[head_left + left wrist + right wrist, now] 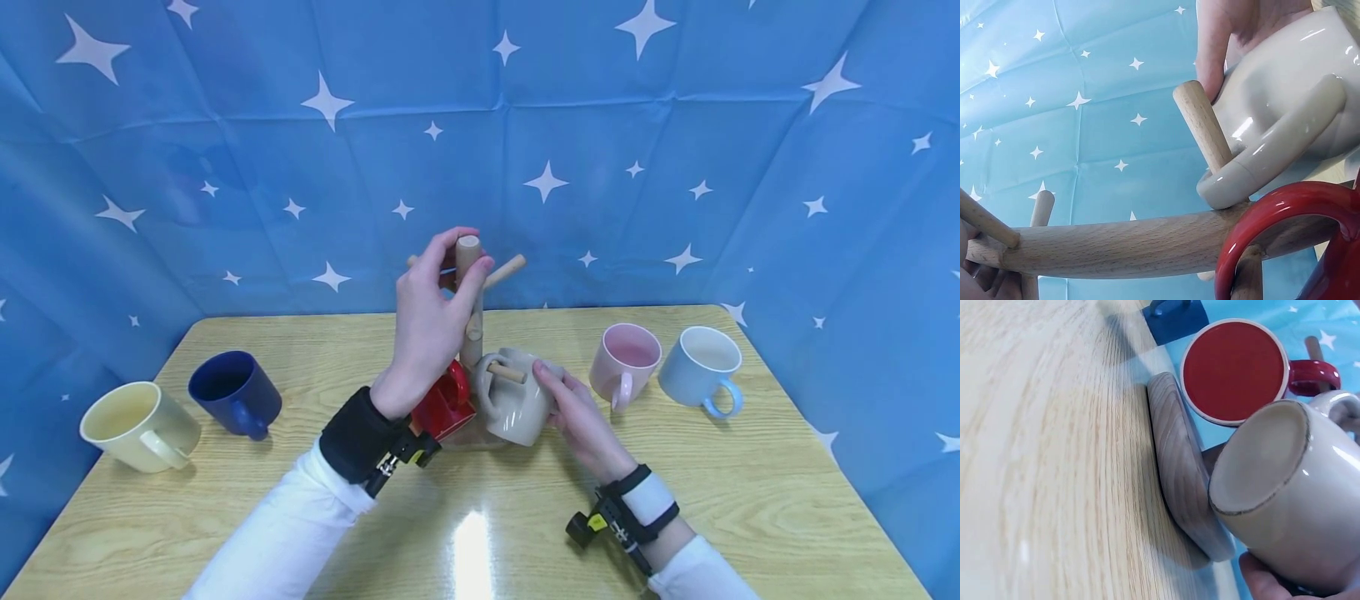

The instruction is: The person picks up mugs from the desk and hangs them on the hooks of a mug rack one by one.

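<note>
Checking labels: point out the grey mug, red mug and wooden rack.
Grey mug point(519, 410): head view, its side wall.
Red mug point(1235, 372): right wrist view, its underside.
Wooden rack point(1116, 249): left wrist view, its post.

Beyond the left hand point(435, 312) and the right hand point(581, 412) hangs a blue cloth point(262, 158) with white stars point(548, 182), crossed by fold creases point(585, 102). It carries on past the edges of the table point(750, 492) to either side of the hands. Under them, the table is pale wood grain, its far corners rounded. On the near side of the hands, a bright white glare point(472, 554) shines on its top.
</note>
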### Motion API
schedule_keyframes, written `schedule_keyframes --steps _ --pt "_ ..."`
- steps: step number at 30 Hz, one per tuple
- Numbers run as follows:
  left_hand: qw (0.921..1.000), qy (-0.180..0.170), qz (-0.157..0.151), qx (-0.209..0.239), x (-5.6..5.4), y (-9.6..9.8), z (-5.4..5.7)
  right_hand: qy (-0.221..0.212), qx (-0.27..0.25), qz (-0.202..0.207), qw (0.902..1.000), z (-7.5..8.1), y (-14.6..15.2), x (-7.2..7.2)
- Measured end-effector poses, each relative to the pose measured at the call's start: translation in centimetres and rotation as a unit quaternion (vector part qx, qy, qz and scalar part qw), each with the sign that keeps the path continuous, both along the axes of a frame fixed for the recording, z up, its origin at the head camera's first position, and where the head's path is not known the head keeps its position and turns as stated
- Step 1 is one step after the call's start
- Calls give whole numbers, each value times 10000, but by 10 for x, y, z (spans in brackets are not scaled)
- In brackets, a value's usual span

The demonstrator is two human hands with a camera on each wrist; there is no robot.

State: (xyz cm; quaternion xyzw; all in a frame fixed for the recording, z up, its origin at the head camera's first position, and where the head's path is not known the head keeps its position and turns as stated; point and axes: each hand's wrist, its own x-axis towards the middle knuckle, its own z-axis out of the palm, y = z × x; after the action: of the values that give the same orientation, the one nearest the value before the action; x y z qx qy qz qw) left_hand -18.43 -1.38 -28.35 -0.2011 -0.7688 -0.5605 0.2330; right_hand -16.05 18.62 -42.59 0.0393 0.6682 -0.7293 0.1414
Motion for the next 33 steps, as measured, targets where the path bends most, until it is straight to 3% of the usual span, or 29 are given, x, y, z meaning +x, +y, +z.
schedule_keyframes --steps 12,33 --pt "10000 43 -25 22 0 -1 -2 -80 7 -20 10000 -5 -7 -6" --pt "10000 75 -1 23 -1 1 -2 -117 216 176 9995 -3 -7 -3"
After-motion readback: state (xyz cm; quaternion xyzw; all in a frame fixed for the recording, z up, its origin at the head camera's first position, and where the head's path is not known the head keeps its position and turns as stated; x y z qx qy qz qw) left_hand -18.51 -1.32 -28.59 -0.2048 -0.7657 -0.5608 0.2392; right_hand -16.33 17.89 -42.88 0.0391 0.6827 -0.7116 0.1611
